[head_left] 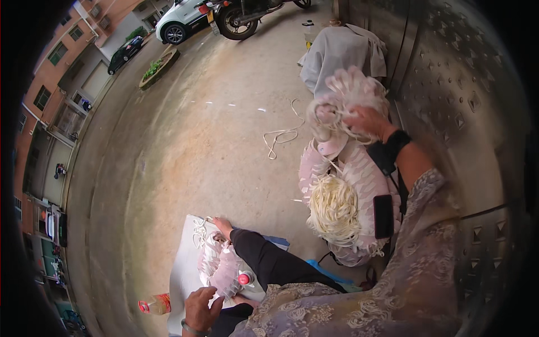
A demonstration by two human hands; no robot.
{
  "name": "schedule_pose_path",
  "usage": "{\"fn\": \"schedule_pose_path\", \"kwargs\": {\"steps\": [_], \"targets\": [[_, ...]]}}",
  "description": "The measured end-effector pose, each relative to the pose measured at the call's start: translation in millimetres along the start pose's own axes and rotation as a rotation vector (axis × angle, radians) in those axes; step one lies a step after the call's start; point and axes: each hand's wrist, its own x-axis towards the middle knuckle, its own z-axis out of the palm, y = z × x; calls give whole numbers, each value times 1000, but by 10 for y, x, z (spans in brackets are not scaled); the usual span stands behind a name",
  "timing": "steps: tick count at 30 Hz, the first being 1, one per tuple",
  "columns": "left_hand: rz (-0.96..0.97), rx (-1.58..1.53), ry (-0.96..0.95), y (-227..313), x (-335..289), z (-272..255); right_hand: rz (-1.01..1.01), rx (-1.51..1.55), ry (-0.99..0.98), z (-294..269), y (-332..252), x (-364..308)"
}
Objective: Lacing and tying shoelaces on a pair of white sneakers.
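Note:
My right hand (368,122), blurred by motion, is closed on a bundle of pinkish-white strips (355,90) fanned out above a large pile of similar pieces (359,163). A loop of pale cord hangs beside the bundle. On the pile rests a tangle of cream-coloured strings (334,208). At the lower left my left hand (199,309) is open, fingers apart, with nothing visible in it. It is near a smaller bunch of pinkish-white pieces (219,267) lying on a pale sheet (182,261). White cord (200,231) runs from that bunch to my bare foot (223,227).
A red-capped bottle (245,278) stands by the bunch; another bottle (155,304) lies left. A phone (383,217) rests on the pile's right. Loose cord (279,137) lies on the concrete. Beyond are a grey cloth-covered object (342,56), a motorcycle (238,21) and a metal door (466,101).

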Motion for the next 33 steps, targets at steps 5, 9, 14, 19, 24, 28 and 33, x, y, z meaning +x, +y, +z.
{"fn": "schedule_pose_path", "kwargs": {"steps": [5, 9, 14, 19, 24, 28, 33], "targets": [[-374, -100, -155, -465, -292, 161, 342, -260, -139, 634, 1374, -503], [-725, -633, -80, -806, -573, 222, 280, -80, -112, 881, 1580, -707], [-673, -496, -127, -884, -475, 307, 91, -223, 23, 907, 1888, -822], [-717, -610, -169, -913, -602, 366, 181, -215, -177, 928, 1546, -711], [-804, -638, -135, -1062, -960, 407, -25, -84, -326, 1186, 1026, -620], [-787, -735, -160, -1243, -1072, 578, 271, 169, -424, 1255, 104, -715], [-830, -787, -75, -1470, -1554, 739, 207, 422, -585, 1722, -870, -657]]}}
